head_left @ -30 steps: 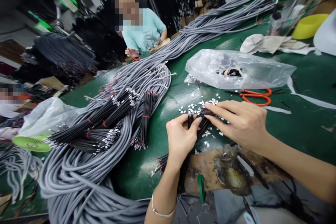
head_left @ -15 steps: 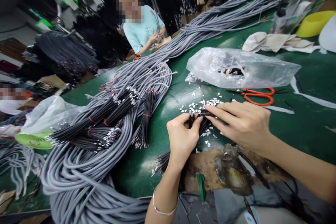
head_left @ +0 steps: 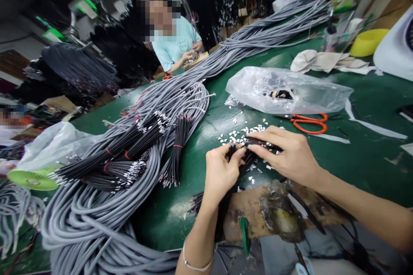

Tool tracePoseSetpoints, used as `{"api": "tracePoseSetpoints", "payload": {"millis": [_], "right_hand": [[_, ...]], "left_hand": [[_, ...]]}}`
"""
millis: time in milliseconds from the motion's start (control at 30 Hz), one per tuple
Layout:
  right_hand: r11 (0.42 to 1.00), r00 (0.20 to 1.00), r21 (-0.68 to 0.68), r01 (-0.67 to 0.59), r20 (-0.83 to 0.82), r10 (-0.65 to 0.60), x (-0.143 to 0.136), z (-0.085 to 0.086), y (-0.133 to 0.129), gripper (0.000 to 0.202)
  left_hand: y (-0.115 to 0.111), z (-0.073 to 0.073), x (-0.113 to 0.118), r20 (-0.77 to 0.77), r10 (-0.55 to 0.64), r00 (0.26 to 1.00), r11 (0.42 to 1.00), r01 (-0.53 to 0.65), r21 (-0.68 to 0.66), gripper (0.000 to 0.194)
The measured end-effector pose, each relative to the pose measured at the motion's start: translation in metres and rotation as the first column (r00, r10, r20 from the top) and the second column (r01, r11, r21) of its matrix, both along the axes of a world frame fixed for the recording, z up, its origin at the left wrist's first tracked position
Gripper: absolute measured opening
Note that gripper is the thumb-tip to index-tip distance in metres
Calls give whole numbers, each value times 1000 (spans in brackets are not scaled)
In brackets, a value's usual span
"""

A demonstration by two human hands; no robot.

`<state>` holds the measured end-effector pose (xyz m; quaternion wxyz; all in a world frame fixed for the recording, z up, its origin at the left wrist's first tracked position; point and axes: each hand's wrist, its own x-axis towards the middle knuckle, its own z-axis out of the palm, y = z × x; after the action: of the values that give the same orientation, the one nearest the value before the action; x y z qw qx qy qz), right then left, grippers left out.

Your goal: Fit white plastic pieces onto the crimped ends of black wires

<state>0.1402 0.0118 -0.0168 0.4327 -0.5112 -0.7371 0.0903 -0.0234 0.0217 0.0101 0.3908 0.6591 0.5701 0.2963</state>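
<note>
Near the middle of the green table, my left hand [head_left: 224, 169] is closed on a bunch of short black wires [head_left: 250, 160]. My right hand [head_left: 285, 146] pinches black wire pieces just to the right, its fingertips close to my left thumb. Small white scraps [head_left: 237, 135] lie scattered behind and around both hands. Tied bundles of black wires [head_left: 178, 150] with bare, shiny ends rest to the left. More black wires [head_left: 196, 202] stick out beside my left forearm.
Long grey cables [head_left: 106, 219] run across the table's left and back. Beyond my hands are a clear plastic bag [head_left: 287, 90] and orange-handled scissors [head_left: 309, 123]. A wooden board [head_left: 238, 210] sits at the near edge. Across the table sits a person [head_left: 176, 45].
My right hand has shifted slightly left and its fingers lie lower over the wires. The whole view has moved a little, with the table items appearing lower and further left.
</note>
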Motion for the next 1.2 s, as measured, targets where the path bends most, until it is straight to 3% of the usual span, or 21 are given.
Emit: {"api": "tracePoseSetpoints", "payload": {"millis": [67,167,367,500,733,933,1033,1133,1200], "right_hand": [[993,984,-106,-49,-178,29,0,1,2,24],[976,944,-121,-182,-298,139,0,3,5,13],[973,960,-37,-226,-181,216,1,3,4,30],[976,973,-57,-209,-112,201,0,1,3,28],[949,953,-223,-221,-254,162,-4,2,4,11],[980,964,-137,-144,-244,108,-3,9,1,9],[991,951,-82,-108,-298,79,-2,6,2,7],[983,951,-131,-125,-297,82,-3,-5,5,14],[966,957,-183,-181,-258,130,-4,-11,6,26]], "left_hand": [[1,2,0,84,-54,995,995,61,-85,20],[2,7,0,162,-102,981,980,127,-150,22],[1,8,0,285,-96,954,957,167,-235,19],[-1,10,1,206,-90,974,970,132,-202,20],[-5,4,7,93,22,995,992,-10,-123,16],[3,-4,4,215,207,954,974,-181,-133,17],[7,-2,-3,59,114,992,993,-112,-37,20],[9,1,-11,-155,-16,988,1000,17,10,22],[9,4,-16,-219,-42,975,999,45,6,23]]}}
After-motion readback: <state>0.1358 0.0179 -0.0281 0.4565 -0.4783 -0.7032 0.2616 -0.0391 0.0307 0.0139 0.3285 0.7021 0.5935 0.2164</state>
